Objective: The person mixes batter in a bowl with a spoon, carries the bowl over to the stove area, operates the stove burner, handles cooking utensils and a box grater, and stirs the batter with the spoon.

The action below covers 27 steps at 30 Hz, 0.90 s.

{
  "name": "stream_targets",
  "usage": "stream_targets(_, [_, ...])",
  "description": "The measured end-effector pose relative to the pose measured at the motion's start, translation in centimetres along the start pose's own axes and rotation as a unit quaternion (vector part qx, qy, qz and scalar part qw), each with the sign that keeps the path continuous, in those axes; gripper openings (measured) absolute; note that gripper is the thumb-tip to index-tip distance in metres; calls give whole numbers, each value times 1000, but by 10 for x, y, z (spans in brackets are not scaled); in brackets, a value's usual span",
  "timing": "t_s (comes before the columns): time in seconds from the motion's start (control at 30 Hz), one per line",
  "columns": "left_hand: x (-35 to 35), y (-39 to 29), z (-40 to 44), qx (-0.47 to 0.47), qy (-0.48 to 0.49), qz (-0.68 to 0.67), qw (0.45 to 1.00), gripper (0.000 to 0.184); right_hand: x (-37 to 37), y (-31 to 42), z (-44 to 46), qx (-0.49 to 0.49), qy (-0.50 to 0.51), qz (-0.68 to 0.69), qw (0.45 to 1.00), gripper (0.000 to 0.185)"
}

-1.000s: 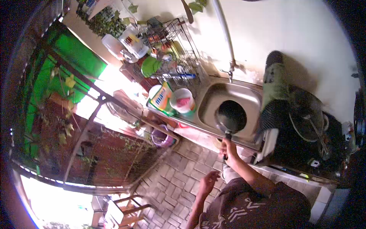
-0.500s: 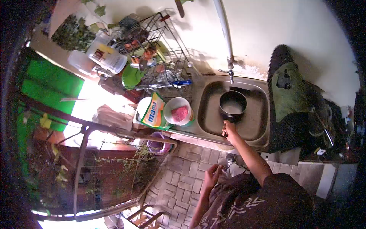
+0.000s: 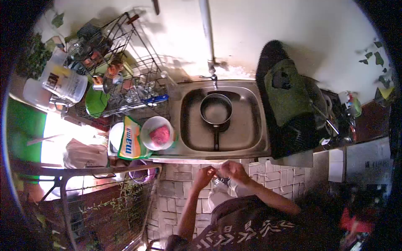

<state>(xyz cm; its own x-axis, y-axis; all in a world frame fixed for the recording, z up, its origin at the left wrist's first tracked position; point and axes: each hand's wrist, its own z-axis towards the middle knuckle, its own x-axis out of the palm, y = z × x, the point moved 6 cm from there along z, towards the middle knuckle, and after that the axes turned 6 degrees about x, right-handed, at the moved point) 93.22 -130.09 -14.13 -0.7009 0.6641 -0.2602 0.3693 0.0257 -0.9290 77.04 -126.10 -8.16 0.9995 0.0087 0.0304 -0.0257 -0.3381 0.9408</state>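
Note:
A dark pan (image 3: 216, 109) rests in the steel sink (image 3: 190, 142), its handle pointing toward me, below the tap (image 3: 215, 82). Neither hand touches it. My left hand (image 3: 204, 176) and my right hand (image 3: 235, 171) are close together in front of the sink's front edge, above the paved floor. The fingers of both are curled; whether something small is between them is too blurred to tell. Left of the sink stand a white tub (image 3: 151, 128) with a pink sponge (image 3: 160, 135) in it and a "mama" pouch (image 3: 129, 140).
A wire dish rack (image 3: 138, 74) with jars and utensils is at the back left. A green and black ribbed mat (image 3: 289, 94) lies right of the sink, beside pans and utensils. A metal railing (image 3: 90, 171) runs along the left.
My right hand has let go of the pan's handle and drawn back beside my left hand. The pan now sits in the sink. The view has shifted to the right.

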Motion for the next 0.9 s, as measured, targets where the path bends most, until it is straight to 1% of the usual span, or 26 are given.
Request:
stream_targets(0.03, [2,2,6,8,35,50,998,22,3,5,-18,2,62,-45,997,15])
stream_targets(0.07, [6,2,12,14,38,55,998,22,3,7,-33,-1,123,-90,988,17])
stream_targets(0.1, [18,6,13,40,99,128,986,21,0,-1,-46,12,147,-205,967,22])
stream_targets(0.13, [32,12,12,65,160,202,964,21,-2,1,-57,-21,208,-257,944,23])
stream_targets(0.17, [50,21,13,51,192,171,965,18,-5,1,-66,-53,261,-306,914,24])
stream_targets(0.2, [71,21,13,39,251,193,948,18,-19,0,-68,-57,242,-301,921,24])
stream_targets(0.23, [93,16,13,25,312,215,925,18,-29,-12,-75,-35,276,-362,890,26])
stream_targets(0.27, [113,3,17,84,304,242,918,18,-41,-26,-85,-7,308,-420,854,29])
stream_targets(0.3, [140,-20,20,142,293,266,907,18,-64,-25,-94,-7,289,-411,865,29])
stream_targets(0.33, [159,-23,24,70,326,221,917,18,-82,-26,-96,23,279,-436,855,31])
stream_targets(0.37, [180,-43,27,73,338,225,911,18,-107,-23,-100,51,273,-460,843,34])
stream_targets(0.4, [201,-58,31,36,336,225,914,18,-137,8,-112,30,267,-463,845,37])
stream_targets(0.43, [223,-67,36,-1,329,223,918,18,-162,-1,-118,32,266,-462,845,37])
stream_targets(0.47, [250,-58,40,55,309,203,927,19,-190,-13,-124,19,271,-458,846,37])
stream_targets(0.5, [281,-36,41,54,301,197,931,19,-219,-20,-131,4,281,-457,844,36])
stream_targets(0.53, [314,-27,44,155,256,182,937,20,-251,-13,-140,-26,273,-460,845,33])
stream_targets(0.57, [341,-21,46,254,207,170,930,22,-276,-9,-147,-30,284,-467,837,33])
stream_targets(0.63, [386,-57,75,350,137,166,912,23,-328,1,-153,-49,325,-416,848,29])
stream_targets(0.67, [399,-78,85,168,168,40,971,25,-349,20,-157,-23,357,-436,826,26])
stream_targets(0.7, [420,-85,91,27,201,-48,978,28,-373,24,-160,-23,366,-434,823,26])
stream_targets(0.73, [438,-91,93,-118,202,-126,964,32,-398,31,-161,-55,320,-457,828,24])
stream_targets(0.77, [459,-65,99,-123,201,-125,964,32,-418,38,-162,-87,269,-478,832,23])
stream_targets(0.8, [486,-22,110,-65,188,-165,966,34,-436,47,-166,-64,251,-425,867,17])
stream_targets(0.83, [485,-68,104,-35,172,-175,969,35,-454,58,-176,-65,257,-424,866,17])
stream_targets(0.87, [484,-116,97,-4,156,-184,970,36,-465,77,-182,-112,266,-375,881,16])
stream_targets(0.9, [472,-159,101,-81,175,-30,981,37,-474,95,-188,-159,277,-322,891,14])
